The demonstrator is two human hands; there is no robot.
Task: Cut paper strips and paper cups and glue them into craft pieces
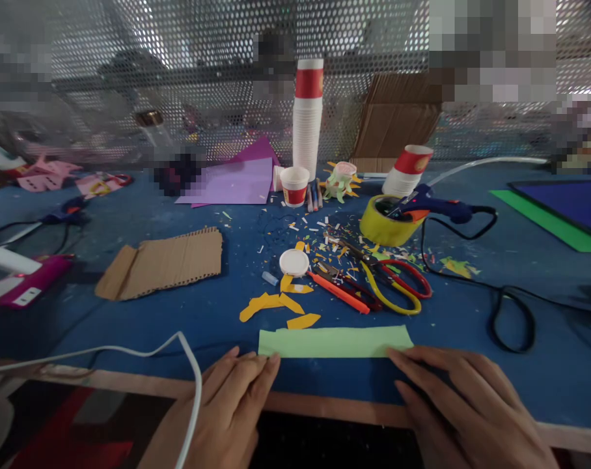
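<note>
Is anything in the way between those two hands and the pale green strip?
Nothing visible: the left hand and right hand have fingertips at opposite ends of the pale green strip. The white cable passes across the left hand's wrist side, not the strip.

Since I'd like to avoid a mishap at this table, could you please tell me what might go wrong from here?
The white cable crosses in front of the left hand in this view, so it might snag a movement. The glue gun seems propped on the yellow tape roll; a tug on its looped black cord could tip it off. Loose orange scraps lie just beyond the green strip and might slip under it.
</note>
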